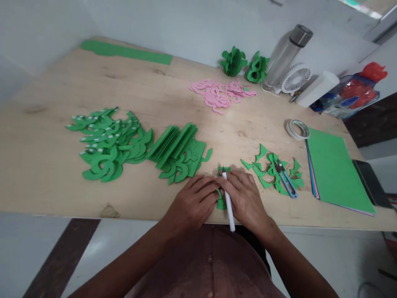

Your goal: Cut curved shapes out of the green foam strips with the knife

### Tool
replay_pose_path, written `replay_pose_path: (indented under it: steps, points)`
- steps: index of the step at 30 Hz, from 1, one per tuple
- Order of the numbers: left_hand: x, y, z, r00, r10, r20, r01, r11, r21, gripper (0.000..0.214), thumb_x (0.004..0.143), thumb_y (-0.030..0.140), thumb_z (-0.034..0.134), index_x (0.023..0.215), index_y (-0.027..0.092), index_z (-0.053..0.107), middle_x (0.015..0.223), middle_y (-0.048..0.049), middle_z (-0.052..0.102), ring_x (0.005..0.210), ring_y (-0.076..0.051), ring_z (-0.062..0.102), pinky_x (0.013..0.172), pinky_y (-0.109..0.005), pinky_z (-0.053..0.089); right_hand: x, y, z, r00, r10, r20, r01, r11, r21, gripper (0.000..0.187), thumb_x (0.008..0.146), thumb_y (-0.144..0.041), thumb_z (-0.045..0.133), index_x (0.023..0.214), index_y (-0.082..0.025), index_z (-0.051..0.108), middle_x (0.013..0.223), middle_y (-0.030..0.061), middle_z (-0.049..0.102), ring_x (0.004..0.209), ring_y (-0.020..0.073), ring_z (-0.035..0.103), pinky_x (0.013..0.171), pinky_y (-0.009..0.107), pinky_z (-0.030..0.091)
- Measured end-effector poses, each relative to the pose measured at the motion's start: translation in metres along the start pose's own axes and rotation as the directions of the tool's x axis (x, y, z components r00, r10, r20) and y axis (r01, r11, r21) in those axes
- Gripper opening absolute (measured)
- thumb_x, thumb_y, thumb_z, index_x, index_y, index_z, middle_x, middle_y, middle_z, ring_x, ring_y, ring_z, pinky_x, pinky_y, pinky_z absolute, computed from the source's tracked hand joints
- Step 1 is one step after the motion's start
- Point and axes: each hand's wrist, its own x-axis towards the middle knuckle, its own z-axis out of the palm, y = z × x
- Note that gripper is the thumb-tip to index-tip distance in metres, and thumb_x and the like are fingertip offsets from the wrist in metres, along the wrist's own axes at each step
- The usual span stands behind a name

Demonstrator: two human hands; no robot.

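- Pale wood counter (46,165), set against a white wall (173,25), carries everything.
- At its near edge, between the two hands, is a small green piece (221,204), partly covered by their fingers.
- Right hand (245,192): its grip is closed on a white pen (228,203), dark tip pointing away from the body, other end jutting past the counter's edge; the fingers also rest at the green piece.
- Left hand (194,200): fingers together, bent down beside the piece; whether its grip pinches the piece, I cannot tell.
- Left of the hands: folded green sheets (172,145) over cut-outs, then a pile of green cut-outs (113,142) with small white patches.
- Right: blue snips (288,182) on green scraps (263,182), then stacked colored sheets (339,165), green on top, with tape (290,130) near their corner.
- Farther back: pink cut-outs (217,97), a bottle (285,58) and a white fan (296,78).
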Motion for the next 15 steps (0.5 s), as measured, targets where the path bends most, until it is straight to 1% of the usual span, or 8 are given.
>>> replay_pose_path:
  steps: [4, 10, 15]
  points:
    - [0.0008, 0.0002, 0.0005, 1.0, -0.004, -0.008, 0.004, 1.0, -0.002, 0.023, 0.097, 0.012, 0.047, 0.09, 0.017, 0.068, 0.102, -0.0068, 0.075, 0.109, -0.022, 0.066, 0.1, -0.043, 0.054, 0.0004, 0.0006, 0.0007, 1.0, 0.003, -0.002, -0.003, 1.0, -0.002, 0.036, 0.099, -0.015, 0.05, 0.132, -0.023, 0.063, 0.122, 0.0096, 0.071, 0.114, 0.0288, 0.056, 0.087, 0.042, 0.041]
    - [0.0, -0.0011, 0.001, 1.0, 0.014, -0.014, -0.014, 1.0, 0.01, 0.022, 0.097, 0.013, 0.047, 0.091, 0.016, 0.067, 0.106, -0.0074, 0.075, 0.108, -0.023, 0.066, 0.099, -0.044, 0.055, 0.0002, -0.0015, 0.0004, 1.0, 0.021, 0.0, -0.021, 0.999, 0.028, 0.037, 0.1, -0.016, 0.048, 0.136, -0.023, 0.059, 0.123, 0.0094, 0.071, 0.116, 0.0294, 0.055, 0.088, 0.042, 0.041]
    - [-0.002, -0.0013, 0.0021, 1.0, 0.007, -0.008, -0.007, 1.0, 0.008, 0.02, 0.097, 0.013, 0.048, 0.093, 0.015, 0.068, 0.107, -0.008, 0.075, 0.11, -0.023, 0.066, 0.1, -0.045, 0.055, 0.0007, -0.0021, -0.0006, 1.0, 0.023, -0.011, -0.022, 0.999, 0.04, 0.035, 0.101, -0.017, 0.046, 0.133, -0.022, 0.06, 0.122, 0.0092, 0.071, 0.118, 0.03, 0.053, 0.088, 0.043, 0.04]
